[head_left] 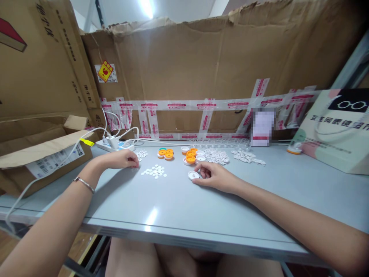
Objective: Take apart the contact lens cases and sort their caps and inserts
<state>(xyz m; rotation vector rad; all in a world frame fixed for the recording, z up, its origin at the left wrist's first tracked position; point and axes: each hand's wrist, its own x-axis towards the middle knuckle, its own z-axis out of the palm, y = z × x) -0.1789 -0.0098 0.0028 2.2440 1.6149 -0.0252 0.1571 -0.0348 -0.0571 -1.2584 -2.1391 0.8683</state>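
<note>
My right hand [211, 175] grips the edge of a white round cap [193, 176] between thumb and fingers, low over the table. At the left, my left hand [125, 159] has its fingers curled together near the tabletop; whatever they may hold is hidden. Just beyond its fingertips lie small white pieces [142, 154]. Between the hands is a scatter of small white discs [155, 171]. Behind them sits a group of orange caps [165, 154], one with green. A second cluster of orange and white caps [190, 156] stands just beyond my right hand.
White ring-like parts [216, 156] and a flatter pile of white pieces [248, 157] lie to the right. Clear round parts [221, 144] line the back. A power strip [115, 144] with cables, an open carton [43, 154] and a paper bag [337, 130] flank the table [178, 207].
</note>
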